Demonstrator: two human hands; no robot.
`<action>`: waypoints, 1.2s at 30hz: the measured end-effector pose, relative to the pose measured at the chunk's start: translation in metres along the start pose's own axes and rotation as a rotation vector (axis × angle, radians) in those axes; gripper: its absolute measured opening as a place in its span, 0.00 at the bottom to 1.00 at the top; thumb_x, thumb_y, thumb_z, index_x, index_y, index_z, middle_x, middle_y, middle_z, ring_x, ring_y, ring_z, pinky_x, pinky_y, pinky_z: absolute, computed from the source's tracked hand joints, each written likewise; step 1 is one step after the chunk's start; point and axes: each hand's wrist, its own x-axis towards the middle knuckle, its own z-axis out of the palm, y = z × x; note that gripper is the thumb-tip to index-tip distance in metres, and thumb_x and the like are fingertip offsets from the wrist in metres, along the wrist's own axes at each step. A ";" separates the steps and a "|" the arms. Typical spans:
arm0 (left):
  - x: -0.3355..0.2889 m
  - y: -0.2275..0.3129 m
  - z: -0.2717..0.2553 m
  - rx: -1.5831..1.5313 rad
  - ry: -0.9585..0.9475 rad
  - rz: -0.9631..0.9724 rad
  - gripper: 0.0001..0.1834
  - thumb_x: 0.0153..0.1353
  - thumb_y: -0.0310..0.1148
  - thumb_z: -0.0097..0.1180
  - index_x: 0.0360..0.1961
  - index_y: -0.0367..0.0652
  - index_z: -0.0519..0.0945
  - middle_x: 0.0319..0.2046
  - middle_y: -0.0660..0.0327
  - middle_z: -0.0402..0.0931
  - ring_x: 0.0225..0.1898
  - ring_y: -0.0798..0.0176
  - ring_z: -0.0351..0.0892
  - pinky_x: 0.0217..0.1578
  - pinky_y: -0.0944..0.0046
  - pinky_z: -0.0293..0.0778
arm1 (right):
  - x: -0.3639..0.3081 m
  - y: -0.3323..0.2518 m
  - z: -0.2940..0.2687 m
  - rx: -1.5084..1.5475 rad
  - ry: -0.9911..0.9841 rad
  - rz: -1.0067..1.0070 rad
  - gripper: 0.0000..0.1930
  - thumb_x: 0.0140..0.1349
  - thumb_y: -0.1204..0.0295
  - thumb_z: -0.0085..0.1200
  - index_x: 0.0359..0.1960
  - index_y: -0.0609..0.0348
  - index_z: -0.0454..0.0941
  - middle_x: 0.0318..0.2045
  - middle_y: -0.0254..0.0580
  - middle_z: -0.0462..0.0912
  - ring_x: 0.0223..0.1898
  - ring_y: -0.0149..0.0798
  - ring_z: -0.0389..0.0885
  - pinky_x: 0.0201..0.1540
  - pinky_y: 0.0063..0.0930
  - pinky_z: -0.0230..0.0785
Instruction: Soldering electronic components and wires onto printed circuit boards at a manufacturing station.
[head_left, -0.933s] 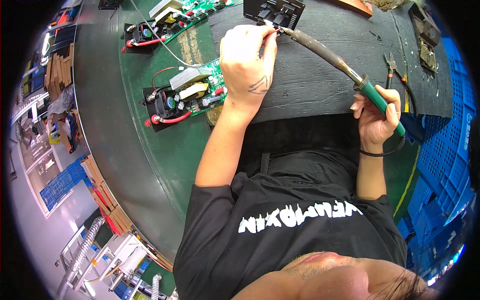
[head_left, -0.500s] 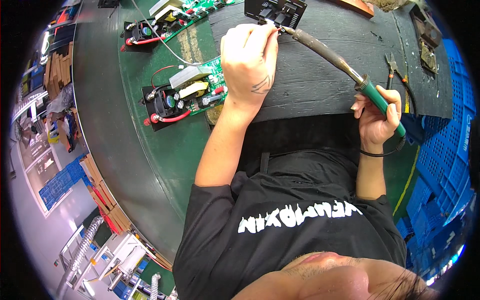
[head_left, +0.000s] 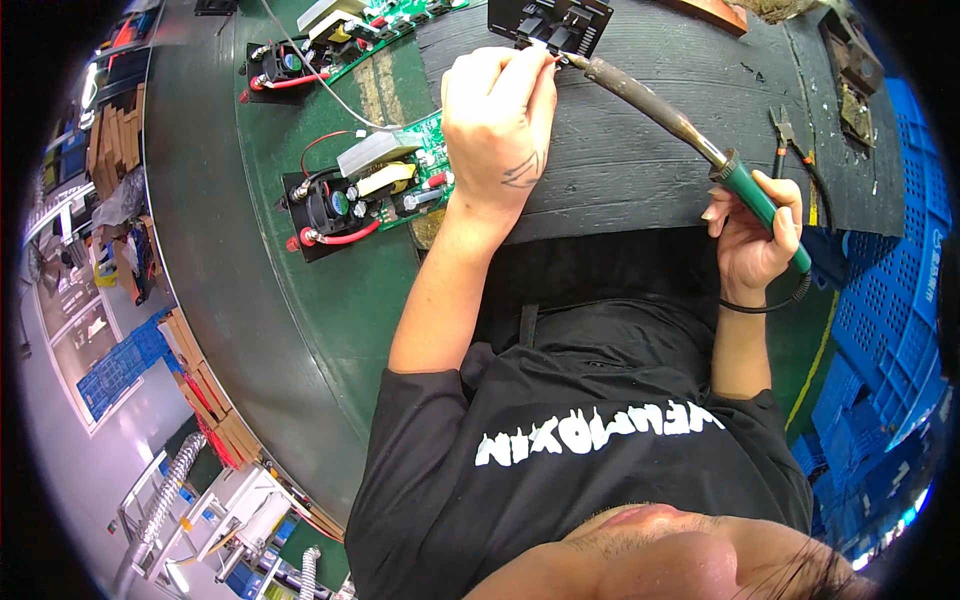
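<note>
My right hand grips the green handle of a soldering iron. The iron's long metal barrel slants up and left, and its tip meets the lower edge of a black panel fitted with black parts. Beside the tip, my left hand is closed in a pinch against the same panel. A small reddish bit shows at its fingertips, but the fingers cover what they hold. Left of that wrist lies a green circuit board with a fan, a silver heat sink and a red cable.
A second circuit board with a fan lies farther off at the left. Cutters rest on the black work mat, near a dark metal stand at the far right. Blue crates stand right of the bench; a thin grey cable crosses the boards.
</note>
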 end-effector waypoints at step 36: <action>0.001 0.001 -0.002 0.023 0.005 0.017 0.08 0.59 0.23 0.71 0.41 0.39 0.89 0.33 0.57 0.83 0.33 0.58 0.81 0.36 0.63 0.76 | -0.001 0.000 0.001 -0.046 0.004 -0.008 0.23 0.73 0.58 0.44 0.53 0.69 0.75 0.35 0.74 0.86 0.23 0.50 0.85 0.25 0.33 0.78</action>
